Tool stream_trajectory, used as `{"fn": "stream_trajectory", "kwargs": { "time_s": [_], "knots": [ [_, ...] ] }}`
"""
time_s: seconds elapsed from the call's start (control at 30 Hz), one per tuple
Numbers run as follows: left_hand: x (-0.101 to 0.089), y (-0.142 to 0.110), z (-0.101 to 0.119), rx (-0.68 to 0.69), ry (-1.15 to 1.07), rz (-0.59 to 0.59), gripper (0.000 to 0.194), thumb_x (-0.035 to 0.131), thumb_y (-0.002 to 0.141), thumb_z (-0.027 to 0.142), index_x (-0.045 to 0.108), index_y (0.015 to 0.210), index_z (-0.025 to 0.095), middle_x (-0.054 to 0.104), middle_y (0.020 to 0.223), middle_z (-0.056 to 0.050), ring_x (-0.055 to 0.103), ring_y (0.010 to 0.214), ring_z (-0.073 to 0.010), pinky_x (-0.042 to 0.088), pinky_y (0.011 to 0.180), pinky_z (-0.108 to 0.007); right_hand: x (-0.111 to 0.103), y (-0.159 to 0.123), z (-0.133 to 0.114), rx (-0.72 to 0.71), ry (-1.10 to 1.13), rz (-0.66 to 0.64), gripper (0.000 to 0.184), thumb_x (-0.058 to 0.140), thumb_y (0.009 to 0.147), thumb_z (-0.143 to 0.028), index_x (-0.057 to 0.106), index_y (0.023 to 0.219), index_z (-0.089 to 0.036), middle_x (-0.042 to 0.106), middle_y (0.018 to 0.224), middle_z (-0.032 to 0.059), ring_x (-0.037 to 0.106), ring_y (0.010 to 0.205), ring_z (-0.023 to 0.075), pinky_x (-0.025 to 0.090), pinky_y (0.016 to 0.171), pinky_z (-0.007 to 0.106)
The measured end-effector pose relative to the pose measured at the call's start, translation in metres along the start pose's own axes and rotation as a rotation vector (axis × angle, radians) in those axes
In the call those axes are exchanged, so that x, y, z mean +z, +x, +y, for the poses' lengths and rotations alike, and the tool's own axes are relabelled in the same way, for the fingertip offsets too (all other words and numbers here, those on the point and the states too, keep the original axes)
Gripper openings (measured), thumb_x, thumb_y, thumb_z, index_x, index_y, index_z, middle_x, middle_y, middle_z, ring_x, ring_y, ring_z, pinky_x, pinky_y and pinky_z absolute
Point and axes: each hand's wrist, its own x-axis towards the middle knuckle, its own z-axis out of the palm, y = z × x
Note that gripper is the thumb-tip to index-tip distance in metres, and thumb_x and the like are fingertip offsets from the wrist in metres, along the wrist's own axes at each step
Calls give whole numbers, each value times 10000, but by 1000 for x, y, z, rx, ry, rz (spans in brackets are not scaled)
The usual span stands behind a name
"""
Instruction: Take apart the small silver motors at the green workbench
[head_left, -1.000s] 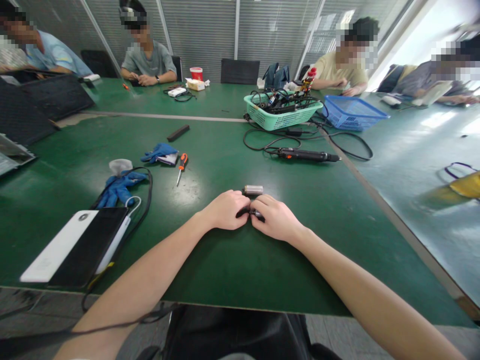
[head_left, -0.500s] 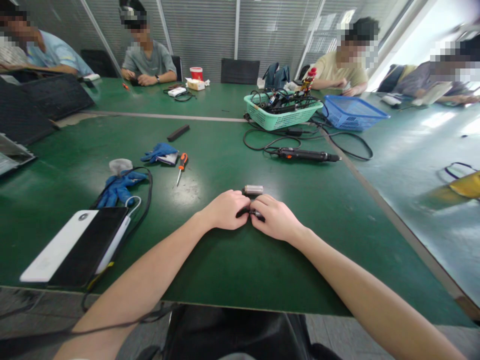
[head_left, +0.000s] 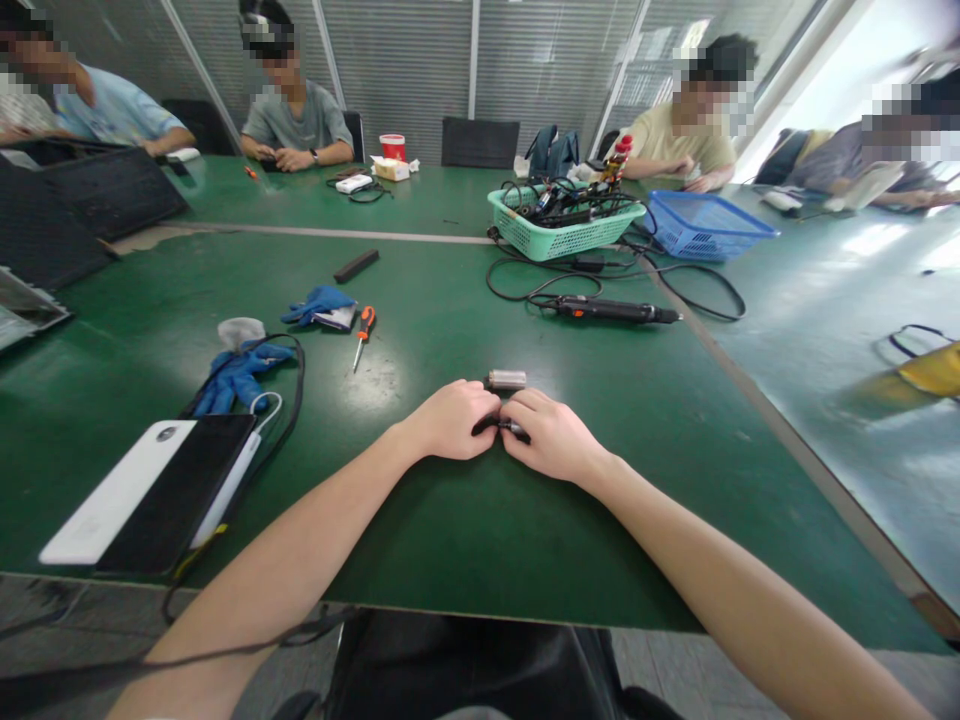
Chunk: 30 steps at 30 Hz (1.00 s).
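My left hand is closed round a small black piece, mostly covered by the fingers. Close against it, my right hand pinches a small dark piece with a silvery end; its kind does not show. The two pieces meet or nearly meet between the hands, and I cannot tell whether they are joined. Just beyond my fingertips a short silver metal cylinder lies on the green tabletop.
An orange-handled screwdriver, blue gloves and a white-and-black device with a cable lie left. Ahead right are a black electric screwdriver, a green basket of tools and a blue basket. Several people sit around.
My hands and the pieces in them stay almost exactly in place. At the far left, a person's arm has shifted slightly to the right.
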Motion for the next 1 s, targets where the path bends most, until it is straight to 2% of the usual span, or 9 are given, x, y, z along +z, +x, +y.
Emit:
{"fn": "stream_trajectory", "kwargs": {
  "time_s": [0.8, 1.0],
  "knots": [
    [2, 0, -1, 3, 5, -5, 67, 589, 850, 259, 588, 846, 192, 655, 850, -51, 591, 808, -215, 440, 731, -356, 4, 2, -3, -1, -38, 41, 50, 560, 902, -203, 589, 862, -213, 620, 895, 69, 569, 873, 223, 479, 821, 356],
    [1, 0, 0, -5, -17, 1, 69, 592, 847, 252, 598, 875, 189, 664, 866, -50, 598, 818, -216, 443, 739, -352, 4, 2, -1, 29, -35, 45, 53, 568, 873, -177, 605, 891, -210, 648, 929, 78, 587, 896, 233, 488, 822, 363]
  ]
}}
